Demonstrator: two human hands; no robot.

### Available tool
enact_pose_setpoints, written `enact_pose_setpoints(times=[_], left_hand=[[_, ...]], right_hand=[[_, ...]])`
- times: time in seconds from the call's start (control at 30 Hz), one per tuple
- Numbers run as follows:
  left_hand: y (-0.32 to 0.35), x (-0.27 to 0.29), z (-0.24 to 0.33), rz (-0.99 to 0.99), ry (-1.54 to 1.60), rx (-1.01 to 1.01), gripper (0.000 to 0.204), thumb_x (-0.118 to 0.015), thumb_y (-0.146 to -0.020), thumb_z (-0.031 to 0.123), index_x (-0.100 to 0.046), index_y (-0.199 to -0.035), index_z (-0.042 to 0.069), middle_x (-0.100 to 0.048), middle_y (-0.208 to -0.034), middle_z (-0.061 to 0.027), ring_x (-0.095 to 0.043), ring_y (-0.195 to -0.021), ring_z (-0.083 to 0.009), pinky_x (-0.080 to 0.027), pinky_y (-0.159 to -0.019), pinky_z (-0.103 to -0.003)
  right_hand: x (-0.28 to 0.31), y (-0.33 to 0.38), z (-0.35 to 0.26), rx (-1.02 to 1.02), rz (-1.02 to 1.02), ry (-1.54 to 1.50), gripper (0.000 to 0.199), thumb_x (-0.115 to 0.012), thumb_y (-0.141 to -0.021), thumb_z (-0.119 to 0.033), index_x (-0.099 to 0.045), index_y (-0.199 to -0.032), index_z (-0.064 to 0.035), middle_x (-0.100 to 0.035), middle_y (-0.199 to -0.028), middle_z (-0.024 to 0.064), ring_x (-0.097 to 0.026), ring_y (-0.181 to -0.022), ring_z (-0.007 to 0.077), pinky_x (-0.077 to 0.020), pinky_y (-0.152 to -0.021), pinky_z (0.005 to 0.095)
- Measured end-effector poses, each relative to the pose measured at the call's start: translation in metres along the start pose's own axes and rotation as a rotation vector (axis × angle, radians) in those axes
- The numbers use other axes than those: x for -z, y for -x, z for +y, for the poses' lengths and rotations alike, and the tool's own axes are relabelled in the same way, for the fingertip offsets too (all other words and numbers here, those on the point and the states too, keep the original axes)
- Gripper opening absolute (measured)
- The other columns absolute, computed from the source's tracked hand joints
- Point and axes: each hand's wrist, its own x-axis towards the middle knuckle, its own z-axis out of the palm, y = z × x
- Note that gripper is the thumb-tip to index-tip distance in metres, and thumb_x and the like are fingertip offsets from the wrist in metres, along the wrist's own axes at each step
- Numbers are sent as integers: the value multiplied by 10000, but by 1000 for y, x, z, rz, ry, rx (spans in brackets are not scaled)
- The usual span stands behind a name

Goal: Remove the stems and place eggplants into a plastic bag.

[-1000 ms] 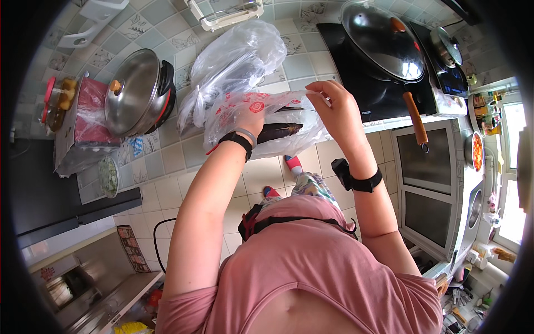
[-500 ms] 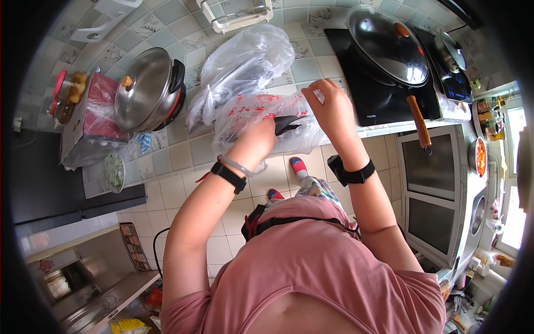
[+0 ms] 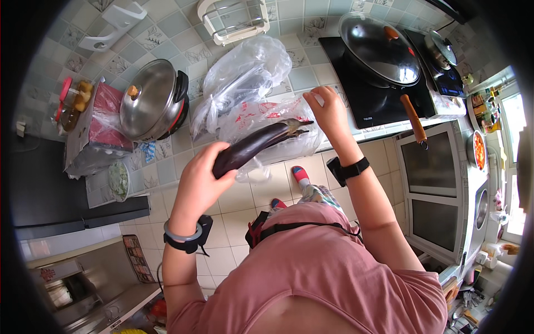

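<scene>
A long dark purple eggplant (image 3: 253, 146) is gripped at its near end by my left hand (image 3: 203, 181). Its stem end points to the right, over a thin clear plastic bag with red print (image 3: 247, 114) on the counter. Part of that bag lies behind the eggplant. The bag's right edge is pinched between the fingers of my right hand (image 3: 328, 108), close to the cooktop. Beyond it lies a second clear plastic bag (image 3: 250, 69), bulky and crumpled; its contents cannot be made out.
On the left stands a lidded steel pan (image 3: 149, 106) beside a plastic-covered box (image 3: 103, 125) and a bowl of pale green food (image 3: 118, 181). To the right, a wok with a glass lid (image 3: 381, 53) sits on a black cooktop (image 3: 361, 108), its wooden handle (image 3: 413, 118) jutting past the counter edge.
My left hand has come out of the printed bag, moving left and toward me with the eggplant, which now shows nearly whole. My right hand stays at the bag's edge.
</scene>
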Motion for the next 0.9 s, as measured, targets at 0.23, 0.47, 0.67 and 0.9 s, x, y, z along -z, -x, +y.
enact_pose_setpoints(times=[0.23, 0.47, 0.67, 0.9], left_hand=[[34, -7, -61, -86, 1238, 419, 447, -643, -873, 215, -499, -1231, -11, -631, -1023, -111, -640, -888, -193, -526, -810, -328], [43, -28, -74, -71, 1634, 560, 425, -558, -935, 307, -526, -1246, 19, -653, -1061, -179, -657, -918, -248, -543, -818, -378], [60, -32, -77, -45, 1672, 550, 437, -535, -951, 327, -518, -1261, 18, -652, -1078, -176, -653, -919, -237, -544, -793, -346], [67, -32, -66, -48, 1570, 438, 480, -589, -918, 332, -492, -1265, 14, -637, -1077, -149, -634, -932, -213, -528, -802, -327]], right_hand=[[3, 41, 7, 222, 26, 3, 663, -782, -749, -221, -443, -1285, -28, -413, -1340, 227, -457, -1184, 435, -419, -974, 457], [-56, 103, 14, 381, -304, 209, 565, -742, -765, -268, -520, -1273, -156, -378, -1425, 177, -404, -1275, 358, -336, -1030, 476], [-111, 96, 27, 360, -326, 334, 428, -693, -785, -184, -577, -1196, -197, -532, -1237, 133, -471, -1208, 312, -360, -995, 470], [-110, 63, 21, 324, -377, 452, 474, -578, -764, -43, -597, -1217, -179, -507, -1305, 147, -389, -1307, 336, -264, -1083, 550]])
